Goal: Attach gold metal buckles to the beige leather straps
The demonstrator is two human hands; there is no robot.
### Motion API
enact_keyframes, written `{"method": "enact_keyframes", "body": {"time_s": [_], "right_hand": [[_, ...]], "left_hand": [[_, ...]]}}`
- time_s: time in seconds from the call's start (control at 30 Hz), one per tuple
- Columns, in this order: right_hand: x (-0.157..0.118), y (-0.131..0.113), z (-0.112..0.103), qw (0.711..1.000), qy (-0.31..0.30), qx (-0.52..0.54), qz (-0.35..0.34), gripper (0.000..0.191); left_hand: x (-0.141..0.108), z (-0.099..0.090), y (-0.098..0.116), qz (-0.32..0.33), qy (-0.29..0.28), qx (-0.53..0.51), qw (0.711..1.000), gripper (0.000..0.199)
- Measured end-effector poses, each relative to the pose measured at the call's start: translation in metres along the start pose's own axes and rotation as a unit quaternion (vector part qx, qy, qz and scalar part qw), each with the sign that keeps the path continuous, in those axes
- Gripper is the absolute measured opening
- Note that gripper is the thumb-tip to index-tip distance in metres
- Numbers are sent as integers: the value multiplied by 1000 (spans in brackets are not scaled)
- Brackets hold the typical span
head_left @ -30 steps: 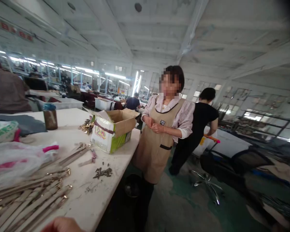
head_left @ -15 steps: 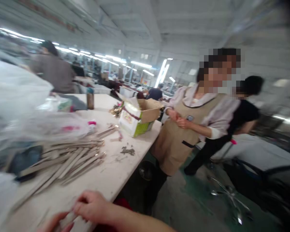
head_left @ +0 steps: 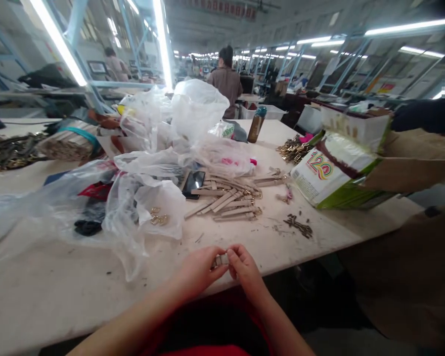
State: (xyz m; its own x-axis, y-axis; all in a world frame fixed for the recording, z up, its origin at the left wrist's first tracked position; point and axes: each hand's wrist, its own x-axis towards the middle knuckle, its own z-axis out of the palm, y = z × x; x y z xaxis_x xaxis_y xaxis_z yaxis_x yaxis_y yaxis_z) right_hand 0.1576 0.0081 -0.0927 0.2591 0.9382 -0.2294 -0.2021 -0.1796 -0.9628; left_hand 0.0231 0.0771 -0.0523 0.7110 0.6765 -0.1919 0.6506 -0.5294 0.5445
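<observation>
Near the table's front edge, my left hand [head_left: 200, 269] and my right hand [head_left: 244, 269] meet, both closed on a small beige strap piece [head_left: 221, 260]. Much of that piece is hidden by the fingers. Beyond my hands lies a pile of beige straps [head_left: 230, 200] with gold-coloured metal ends. To its right, small dark metal parts [head_left: 298, 226] are scattered on the table. Left of the straps, a few gold buckles [head_left: 158, 216] rest on a white plastic sheet [head_left: 170, 198].
An open cardboard box [head_left: 319, 170] stands at the right of the table [head_left: 170, 282]. Clear plastic bags [head_left: 148, 158], a phone [head_left: 193, 184] and a bottle [head_left: 256, 124] are on it. A person [head_left: 226, 81] is farther back, facing away.
The view has swung left, so the left side of the table now shows and the person in the tan apron has mostly left the picture. Both my hands now show fully, still together on the piece.
</observation>
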Motion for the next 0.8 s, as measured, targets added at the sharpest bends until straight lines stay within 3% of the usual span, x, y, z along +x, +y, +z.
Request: {"method": "enact_keyframes", "body": {"time_s": [0.17, 0.37, 0.57, 0.67, 0.8], "right_hand": [[-1, 6, -1, 999, 40, 7, -8, 35], [-3, 5, 5, 997, 70, 38, 19, 31], [-6, -2, 2, 984, 88, -126, -93, 26], [-9, 0, 3, 984, 92, -126, -82, 26], [-10, 8, 9, 993, 111, -21, -19, 29]], "left_hand": [[1, 3, 3, 29, -8, 22, 999, 20], [-2, 2, 2, 42, 1, 32, 999, 23], [-4, 3, 13, 26, -6, 65, 998, 20], [-4, 6, 17, 61, -10, 72, 996, 27], [-3, 5, 15, 80, -17, 76, 994, 28]]}}
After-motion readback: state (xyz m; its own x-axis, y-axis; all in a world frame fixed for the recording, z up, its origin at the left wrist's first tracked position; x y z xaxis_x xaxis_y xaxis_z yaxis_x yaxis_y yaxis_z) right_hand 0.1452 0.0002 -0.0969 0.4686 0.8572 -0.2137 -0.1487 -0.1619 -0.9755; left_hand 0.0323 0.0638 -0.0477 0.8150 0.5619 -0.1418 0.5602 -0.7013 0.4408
